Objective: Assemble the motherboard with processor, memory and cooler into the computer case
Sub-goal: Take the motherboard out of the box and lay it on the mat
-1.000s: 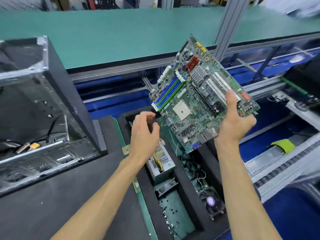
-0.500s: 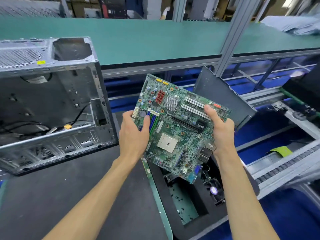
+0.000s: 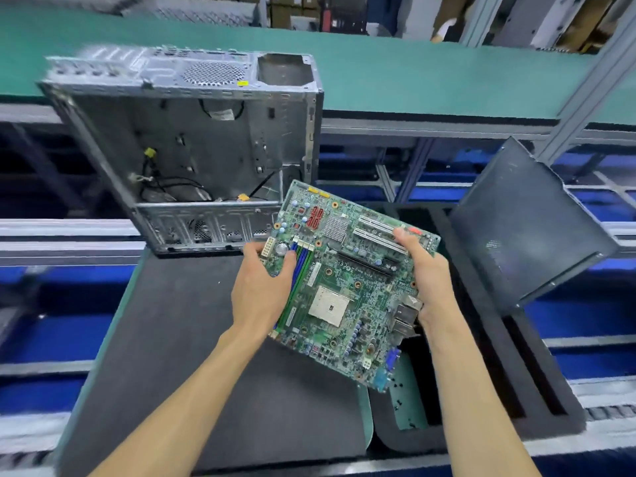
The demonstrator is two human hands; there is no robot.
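Both hands hold the motherboard (image 3: 347,287) tilted above the dark mat (image 3: 192,356): left hand (image 3: 263,290) grips its left edge, right hand (image 3: 426,280) its right. The open computer case (image 3: 192,146) lies far left; a black side panel (image 3: 526,225) leans right, beside the foam tray (image 3: 481,339).

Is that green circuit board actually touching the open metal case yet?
Cannot tell. In the head view the motherboard, held in both hands, has its top corner overlapping the computer case, so no gap or contact shows.
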